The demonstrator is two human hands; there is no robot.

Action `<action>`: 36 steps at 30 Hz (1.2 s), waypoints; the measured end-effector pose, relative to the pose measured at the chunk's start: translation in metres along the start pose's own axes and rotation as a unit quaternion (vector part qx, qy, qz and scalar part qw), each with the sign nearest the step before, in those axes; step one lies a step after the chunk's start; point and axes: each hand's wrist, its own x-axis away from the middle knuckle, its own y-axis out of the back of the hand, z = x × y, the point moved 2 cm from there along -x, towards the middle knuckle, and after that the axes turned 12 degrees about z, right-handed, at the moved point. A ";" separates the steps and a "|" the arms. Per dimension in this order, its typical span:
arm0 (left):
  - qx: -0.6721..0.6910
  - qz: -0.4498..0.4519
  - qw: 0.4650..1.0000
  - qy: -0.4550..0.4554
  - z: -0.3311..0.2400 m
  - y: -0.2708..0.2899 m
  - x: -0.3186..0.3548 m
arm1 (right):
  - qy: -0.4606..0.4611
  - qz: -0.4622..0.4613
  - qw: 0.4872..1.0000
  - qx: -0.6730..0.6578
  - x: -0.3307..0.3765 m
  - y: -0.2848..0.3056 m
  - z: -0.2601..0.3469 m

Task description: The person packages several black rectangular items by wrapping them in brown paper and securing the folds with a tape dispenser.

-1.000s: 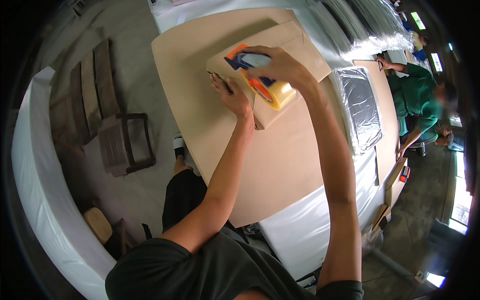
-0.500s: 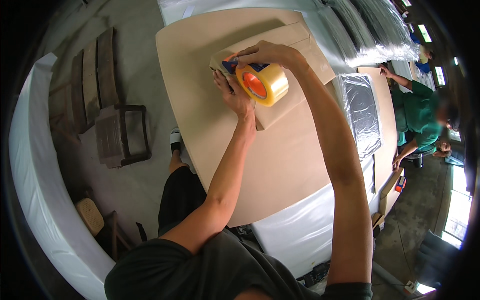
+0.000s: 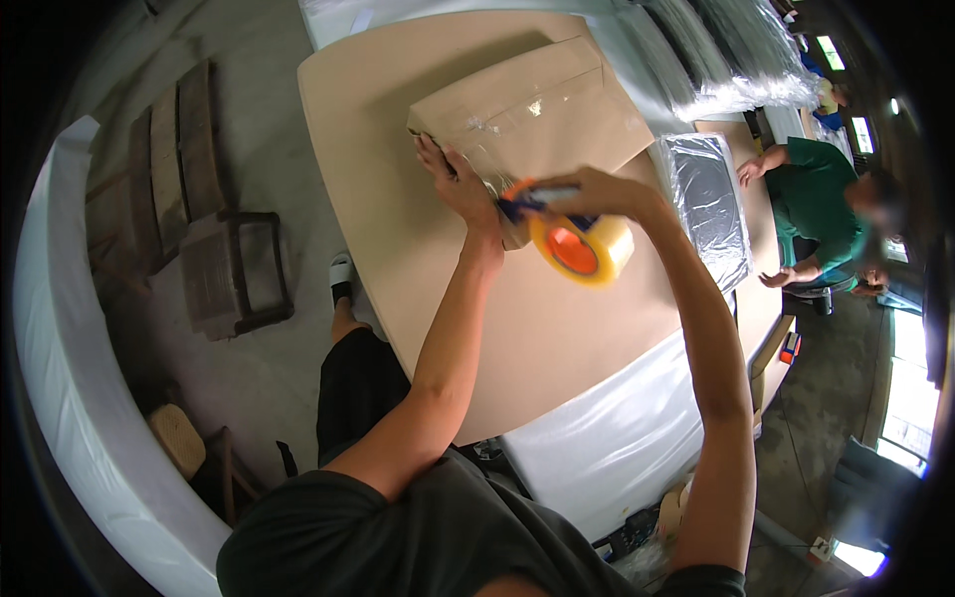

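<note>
A package wrapped in brown paper (image 3: 557, 119) lies on a large brown cardboard sheet (image 3: 388, 199), with shiny clear tape across its top. My left hand (image 3: 460, 189) rests flat against the package's near left end, fingers stretched out. Gripped in my right hand (image 3: 602, 194) is a tape dispenser (image 3: 527, 199), orange and dark blue, slightly blurred. It carries a thick roll of clear yellowish tape (image 3: 609, 251) with an orange core. The dispenser's head is at the package's near corner, close to my left wrist; whether it touches there I cannot tell.
To the right lies a flat plastic-wrapped package (image 3: 704, 209); beyond are plastic-wrapped stacks (image 3: 686, 60). A co-worker in a green shirt (image 3: 821, 204) stands at the right side. A dark brown chair (image 3: 234, 274) stands on the floor at left. White sheeting (image 3: 607, 428) hangs below the cardboard.
My right hand has brought the tape dispenser down and right from the package's top to its near corner. My left hand stays at the package's end. The co-worker's hands have shifted.
</note>
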 end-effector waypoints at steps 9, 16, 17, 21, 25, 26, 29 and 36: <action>0.001 0.058 0.995 0.081 -0.028 0.002 0.006 | -0.306 0.164 0.931 0.116 -0.025 0.033 0.064; 0.017 0.112 0.989 0.090 -0.021 -0.015 0.020 | -0.400 0.172 0.872 0.224 -0.079 -0.038 -0.047; -0.047 0.095 0.993 0.055 -0.012 -0.004 0.013 | -0.414 0.156 0.862 0.248 -0.070 -0.050 -0.058; -0.188 0.041 0.981 -0.032 -0.007 0.018 -0.016 | -0.445 -0.011 0.831 0.334 -0.009 -0.081 -0.061; -0.364 0.383 0.808 -0.262 -0.027 -0.061 0.030 | -0.469 -0.382 0.704 0.373 0.029 -0.181 -0.182; -0.470 0.434 0.701 -0.314 -0.018 -0.050 0.009 | -0.460 -0.401 0.759 0.228 0.005 -0.176 -0.155; -0.537 0.514 0.560 -0.367 -0.013 -0.039 -0.023 | -0.461 -0.416 0.778 0.099 -0.010 -0.192 -0.122; -0.547 0.587 0.463 -0.376 -0.025 -0.040 -0.067 | -0.279 -0.699 0.659 0.001 -0.002 -0.148 -0.050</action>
